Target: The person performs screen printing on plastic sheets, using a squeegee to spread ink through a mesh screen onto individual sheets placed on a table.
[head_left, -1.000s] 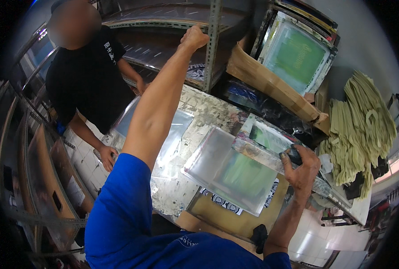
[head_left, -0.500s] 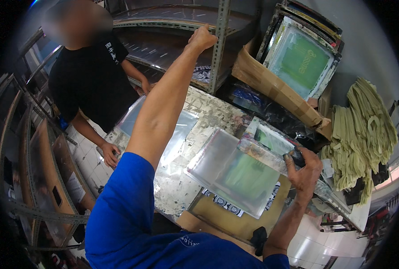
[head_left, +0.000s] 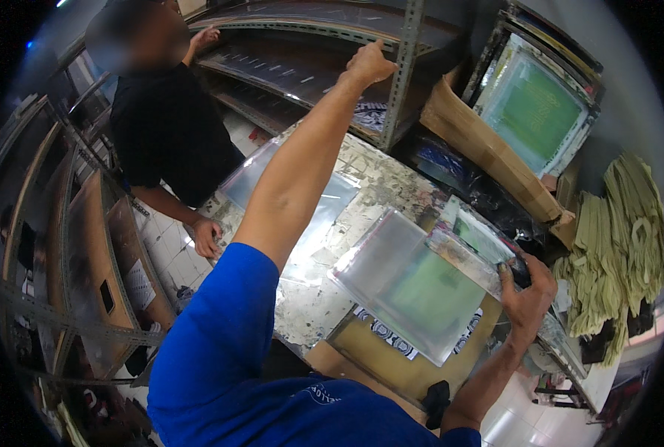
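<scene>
My left hand (head_left: pixel 371 65) is at the end of my outstretched arm, beside the metal shelf post at the far side. Its fingers are curled, and whatever they may hold is hidden. On the right, my right hand (head_left: pixel 527 294) grips the edge of a paint-smeared printing screen frame (head_left: pixel 462 257), thumb on the near side. Something dark shows under its fingers. A clear plastic sheet (head_left: pixel 369 257) lies flat to the left of the frame, with a green area showing through its right part. Beneath it, black-and-white patterned material (head_left: pixel 383 337) peeks out on a tan board (head_left: pixel 421 372).
A person in black (head_left: pixel 168 134) stands at the table's far left, by another clear sheet (head_left: pixel 324 197). Behind are metal shelves (head_left: pixel 287 63). Screens with green mesh (head_left: pixel 537 112) stand in a cardboard box (head_left: pixel 488 149); yellow-green cloth strips (head_left: pixel 623 238) hang at right.
The person in black has lifted one hand from the table to the shelf. My view has shifted slightly; my arms keep nearly the same pose.
</scene>
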`<state>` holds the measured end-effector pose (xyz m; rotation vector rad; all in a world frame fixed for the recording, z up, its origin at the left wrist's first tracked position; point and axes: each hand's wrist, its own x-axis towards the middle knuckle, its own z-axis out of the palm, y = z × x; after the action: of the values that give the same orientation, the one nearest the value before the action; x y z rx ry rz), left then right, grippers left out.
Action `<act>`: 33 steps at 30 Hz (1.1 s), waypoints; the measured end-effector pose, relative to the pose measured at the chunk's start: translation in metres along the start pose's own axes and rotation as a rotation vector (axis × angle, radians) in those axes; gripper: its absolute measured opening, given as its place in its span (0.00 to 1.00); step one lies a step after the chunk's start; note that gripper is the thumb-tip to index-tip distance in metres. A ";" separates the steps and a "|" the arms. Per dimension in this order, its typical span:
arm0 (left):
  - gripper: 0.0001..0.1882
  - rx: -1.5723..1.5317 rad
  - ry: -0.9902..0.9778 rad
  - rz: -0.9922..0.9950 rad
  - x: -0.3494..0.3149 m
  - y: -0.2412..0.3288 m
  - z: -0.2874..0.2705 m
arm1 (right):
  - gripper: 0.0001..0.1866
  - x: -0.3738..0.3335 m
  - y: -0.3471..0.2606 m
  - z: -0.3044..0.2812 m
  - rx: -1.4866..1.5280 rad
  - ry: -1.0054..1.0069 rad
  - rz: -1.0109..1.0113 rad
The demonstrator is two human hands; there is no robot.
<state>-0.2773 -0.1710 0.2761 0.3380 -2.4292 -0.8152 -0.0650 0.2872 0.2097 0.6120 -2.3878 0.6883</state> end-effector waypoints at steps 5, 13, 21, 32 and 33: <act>0.45 0.017 0.001 -0.013 -0.008 -0.004 -0.016 | 0.18 0.002 -0.002 0.000 -0.023 0.015 -0.038; 0.46 0.060 0.087 0.057 0.002 -0.018 -0.018 | 0.18 0.003 -0.006 -0.001 -0.003 0.016 -0.026; 0.43 -0.030 -0.113 0.245 0.009 -0.011 -0.013 | 0.18 0.000 -0.003 -0.001 -0.041 0.011 -0.024; 0.50 -0.003 0.005 0.149 -0.005 -0.025 -0.032 | 0.18 0.001 0.002 0.001 -0.007 0.017 -0.020; 0.50 -0.016 -0.003 0.123 -0.005 -0.022 -0.034 | 0.18 0.003 0.000 -0.002 -0.014 -0.011 0.000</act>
<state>-0.2526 -0.2024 0.2827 0.1792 -2.4179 -0.7803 -0.0659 0.2874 0.2128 0.6110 -2.4006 0.6698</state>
